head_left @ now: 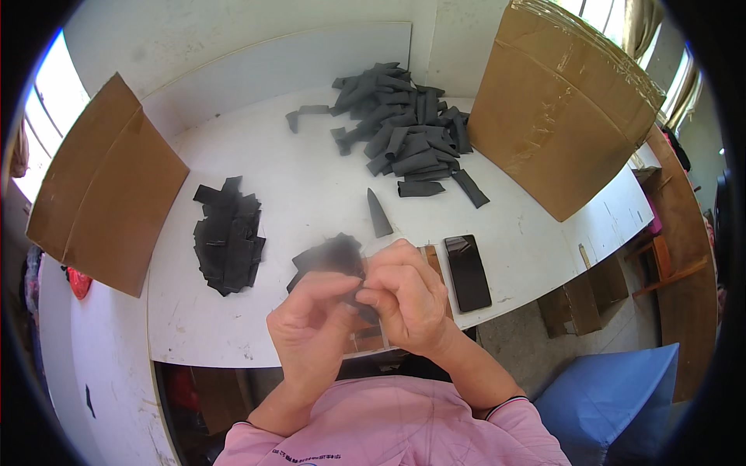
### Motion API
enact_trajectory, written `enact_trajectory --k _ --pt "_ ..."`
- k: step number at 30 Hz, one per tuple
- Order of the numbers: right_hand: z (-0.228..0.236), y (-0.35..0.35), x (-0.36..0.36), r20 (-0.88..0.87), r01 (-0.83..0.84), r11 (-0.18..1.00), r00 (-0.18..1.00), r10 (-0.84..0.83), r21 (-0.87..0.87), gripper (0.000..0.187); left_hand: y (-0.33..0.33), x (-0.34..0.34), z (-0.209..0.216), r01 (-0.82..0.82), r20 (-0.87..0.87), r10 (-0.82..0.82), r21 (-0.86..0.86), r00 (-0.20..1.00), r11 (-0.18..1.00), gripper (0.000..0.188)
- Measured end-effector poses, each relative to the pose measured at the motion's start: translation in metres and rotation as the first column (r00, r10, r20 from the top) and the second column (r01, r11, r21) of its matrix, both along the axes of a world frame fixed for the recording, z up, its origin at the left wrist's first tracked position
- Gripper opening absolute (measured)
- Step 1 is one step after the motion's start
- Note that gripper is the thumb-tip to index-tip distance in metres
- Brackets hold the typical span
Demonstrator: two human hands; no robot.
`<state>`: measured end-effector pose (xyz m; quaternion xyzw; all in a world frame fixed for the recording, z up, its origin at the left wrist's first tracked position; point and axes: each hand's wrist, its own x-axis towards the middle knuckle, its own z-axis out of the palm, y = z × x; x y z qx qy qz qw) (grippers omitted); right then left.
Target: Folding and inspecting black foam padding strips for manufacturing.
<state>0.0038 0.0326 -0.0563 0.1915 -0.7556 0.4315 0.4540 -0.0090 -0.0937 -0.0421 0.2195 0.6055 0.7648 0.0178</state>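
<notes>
both hands — left hand (311, 322) and right hand (408, 299) — pinched a soft, matte black fabric piece (330, 258) together near the chest. beyond lay a dark phone (468, 272), flat stacked black pieces (228, 235), a heap of rolled ones (404, 128) — white table (311, 186), cardboard sheets (563, 109).

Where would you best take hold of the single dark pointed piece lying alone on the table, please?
Pinch the pointed piece at its wider lower end, coming from the near side. The far end tapers to a narrow tip, while the broad end faces the hands and lies flat, apart from the phone.
</notes>
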Motion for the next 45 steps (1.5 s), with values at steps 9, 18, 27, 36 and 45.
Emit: enact_trajectory --k 9,18,27,36,45 --pt "0.008 -0.008 0.007 0.237 0.039 0.997 0.971 -0.023 -0.064 0.012 0.003 -0.009 -0.018 -0.017 0.131 -0.016 0.242 0.991 0.97 0.01" --pt "0.023 0.007 -0.008 0.509 -0.19 0.825 0.706 0.492 -0.533 0.016 -0.007 -0.034 -0.004 0.183 0.134 -0.927 0.961 0.351 0.208 0.036" --pt "-0.047 0.017 -0.02 0.512 0.088 0.542 0.479 0.713 -0.836 0.016 0.003 -0.06 -0.061 -0.321 0.572 -0.815 0.791 0.09 0.52 0.023" --pt "-0.059 0.022 -0.023 0.443 0.085 0.452 0.421 0.792 -0.888 0.016 0.004 -0.06 -0.07 -0.286 0.531 -0.839 0.827 0.118 0.483 0.026" --pt "-0.027 0.022 -0.022 0.501 -0.12 0.653 0.543 0.674 -0.748 0.016 0.011 -0.019 -0.031 0.229 0.302 -0.337 0.341 0.892 0.912 0.021"
